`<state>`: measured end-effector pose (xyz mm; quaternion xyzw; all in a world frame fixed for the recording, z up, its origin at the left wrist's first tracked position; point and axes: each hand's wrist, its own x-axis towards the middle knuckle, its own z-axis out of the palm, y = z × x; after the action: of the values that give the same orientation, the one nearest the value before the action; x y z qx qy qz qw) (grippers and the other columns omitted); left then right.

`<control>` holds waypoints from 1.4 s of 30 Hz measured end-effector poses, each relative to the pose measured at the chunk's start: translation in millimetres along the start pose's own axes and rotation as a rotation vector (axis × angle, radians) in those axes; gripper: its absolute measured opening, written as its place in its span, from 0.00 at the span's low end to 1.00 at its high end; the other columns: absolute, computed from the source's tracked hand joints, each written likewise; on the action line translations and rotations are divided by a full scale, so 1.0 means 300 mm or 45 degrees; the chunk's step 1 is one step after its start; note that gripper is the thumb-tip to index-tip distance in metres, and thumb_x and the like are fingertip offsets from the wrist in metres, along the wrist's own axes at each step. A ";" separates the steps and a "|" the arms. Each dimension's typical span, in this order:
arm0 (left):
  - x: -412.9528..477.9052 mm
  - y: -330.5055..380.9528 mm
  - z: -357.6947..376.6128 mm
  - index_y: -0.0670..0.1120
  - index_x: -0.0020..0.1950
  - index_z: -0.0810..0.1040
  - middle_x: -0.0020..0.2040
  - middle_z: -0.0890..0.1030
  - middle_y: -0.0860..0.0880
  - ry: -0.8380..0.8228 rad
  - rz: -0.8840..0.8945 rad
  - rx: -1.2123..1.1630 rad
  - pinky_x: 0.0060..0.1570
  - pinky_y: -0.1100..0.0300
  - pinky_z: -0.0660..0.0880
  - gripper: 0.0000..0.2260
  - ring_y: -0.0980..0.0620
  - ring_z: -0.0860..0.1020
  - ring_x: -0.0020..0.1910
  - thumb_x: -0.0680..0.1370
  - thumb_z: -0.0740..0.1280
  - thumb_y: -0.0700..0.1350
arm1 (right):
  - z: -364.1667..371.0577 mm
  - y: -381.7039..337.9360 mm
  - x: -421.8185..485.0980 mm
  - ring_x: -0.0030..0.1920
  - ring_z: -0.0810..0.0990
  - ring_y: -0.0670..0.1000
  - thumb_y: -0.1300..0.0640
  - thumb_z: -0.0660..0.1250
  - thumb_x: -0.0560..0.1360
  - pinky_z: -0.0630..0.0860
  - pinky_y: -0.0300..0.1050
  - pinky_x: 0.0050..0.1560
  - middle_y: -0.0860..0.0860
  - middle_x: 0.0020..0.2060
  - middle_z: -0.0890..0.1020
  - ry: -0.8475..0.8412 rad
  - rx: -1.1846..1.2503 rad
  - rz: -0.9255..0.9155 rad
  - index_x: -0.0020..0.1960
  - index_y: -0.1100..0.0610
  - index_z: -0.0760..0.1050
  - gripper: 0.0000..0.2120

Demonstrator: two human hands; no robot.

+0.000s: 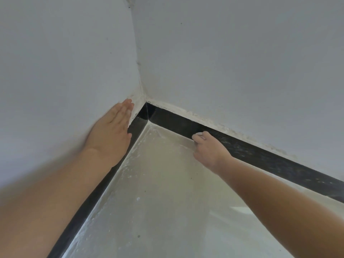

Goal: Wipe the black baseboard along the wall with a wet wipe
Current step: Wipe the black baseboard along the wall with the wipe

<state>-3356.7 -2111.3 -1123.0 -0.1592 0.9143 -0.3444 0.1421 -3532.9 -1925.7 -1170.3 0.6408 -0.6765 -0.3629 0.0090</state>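
Though speckled with pale dust on the stretch right of the hand, black baseboard (260,157) entered as item one: runs along the foot of the right-hand wall (242,53) from the corner (146,107) to the frame's right edge; second run under the left wall (55,71), down to the lower left. Darker and smoother between corner and hand.

Item two, wet wipe (199,134): small white wad, mostly hidden, pressed on the board's face a short way from the corner.

Item three, right hand (208,148): fingers curled round the wipe, clamping it to the board; back of hand toward the camera; wipe at the fingertips, on the corner side of the grip.

Item four, left hand (111,131): flat on the left wall, fingers straight and together, holding nothing; thumb reaching onto the left run. Bracing, by the look of it.

Handling note, offered as judgement: keep the wad flat, press evenly, draw rightward over the dusty stretch in long passes, take in the top lip and the floor seam, refold once grey.

Surroundings: rough white filler (204,118) along the board's top edge; pale floor (167,192), dusty near the seam.
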 end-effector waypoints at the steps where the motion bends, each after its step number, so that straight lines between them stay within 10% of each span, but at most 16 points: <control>1: -0.001 0.000 -0.003 0.32 0.71 0.34 0.75 0.35 0.38 -0.003 -0.005 -0.014 0.69 0.48 0.31 0.28 0.41 0.33 0.73 0.81 0.36 0.51 | 0.020 0.002 -0.026 0.62 0.65 0.57 0.66 0.63 0.72 0.64 0.50 0.57 0.52 0.48 0.80 -0.048 0.010 0.007 0.50 0.56 0.80 0.11; 5: 0.004 0.021 -0.033 0.36 0.74 0.35 0.75 0.34 0.41 0.020 -0.130 -0.223 0.72 0.50 0.34 0.28 0.44 0.34 0.74 0.81 0.38 0.53 | 0.073 0.010 -0.133 0.57 0.71 0.57 0.69 0.63 0.71 0.66 0.49 0.52 0.52 0.41 0.73 -0.106 0.269 0.020 0.48 0.57 0.80 0.12; 13: 0.163 0.142 -0.224 0.39 0.77 0.45 0.77 0.45 0.43 0.906 -0.020 -0.607 0.74 0.50 0.49 0.27 0.45 0.47 0.76 0.82 0.49 0.51 | 0.060 -0.021 -0.229 0.48 0.75 0.52 0.59 0.74 0.64 0.72 0.44 0.49 0.43 0.30 0.80 0.024 0.084 -0.165 0.34 0.51 0.82 0.04; 18: 0.275 0.163 -0.213 0.44 0.77 0.40 0.76 0.35 0.45 0.927 -0.044 -0.597 0.74 0.52 0.44 0.29 0.47 0.40 0.75 0.82 0.47 0.55 | -0.020 0.031 -0.118 0.63 0.70 0.54 0.61 0.67 0.72 0.65 0.50 0.65 0.45 0.46 0.84 0.221 -0.097 -0.157 0.50 0.49 0.82 0.11; 26: 0.337 0.174 -0.167 0.47 0.76 0.35 0.73 0.29 0.46 0.941 -0.015 -0.667 0.74 0.51 0.39 0.32 0.46 0.35 0.74 0.80 0.43 0.61 | 0.041 0.114 -0.114 0.58 0.71 0.56 0.59 0.69 0.67 0.59 0.50 0.50 0.46 0.39 0.82 0.092 -0.222 -0.051 0.37 0.50 0.82 0.05; 31: 0.335 0.170 -0.170 0.47 0.75 0.33 0.72 0.27 0.46 0.929 -0.003 -0.668 0.73 0.51 0.38 0.32 0.46 0.33 0.73 0.79 0.42 0.61 | 0.140 0.065 -0.219 0.61 0.67 0.60 0.65 0.63 0.71 0.69 0.52 0.53 0.56 0.49 0.80 -0.076 -0.048 0.099 0.48 0.57 0.81 0.11; 35: 0.333 0.176 -0.173 0.47 0.75 0.33 0.72 0.25 0.46 0.916 0.003 -0.664 0.73 0.50 0.38 0.32 0.45 0.32 0.73 0.79 0.43 0.61 | 0.112 0.007 -0.256 0.52 0.68 0.56 0.66 0.66 0.69 0.67 0.53 0.49 0.49 0.35 0.74 -0.251 0.303 0.143 0.41 0.54 0.78 0.08; 38: 0.335 0.183 -0.174 0.46 0.75 0.34 0.73 0.27 0.45 0.917 -0.007 -0.675 0.73 0.50 0.38 0.33 0.45 0.32 0.73 0.79 0.44 0.62 | 0.072 -0.009 -0.228 0.49 0.72 0.55 0.63 0.70 0.67 0.70 0.52 0.51 0.48 0.31 0.77 -0.028 0.256 -0.016 0.35 0.53 0.79 0.06; 42: 0.331 0.206 -0.186 0.44 0.76 0.36 0.75 0.40 0.41 0.939 -0.036 -0.708 0.73 0.48 0.41 0.34 0.43 0.34 0.73 0.80 0.47 0.61 | 0.041 0.046 -0.145 0.60 0.69 0.56 0.64 0.63 0.73 0.64 0.50 0.60 0.50 0.47 0.82 0.169 0.068 -0.078 0.50 0.55 0.81 0.11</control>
<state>-3479.5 -2073.4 -1139.4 -0.0705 0.9592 -0.1215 -0.2456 -3543.0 -1883.0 -1152.7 0.6838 -0.6639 -0.3015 0.0256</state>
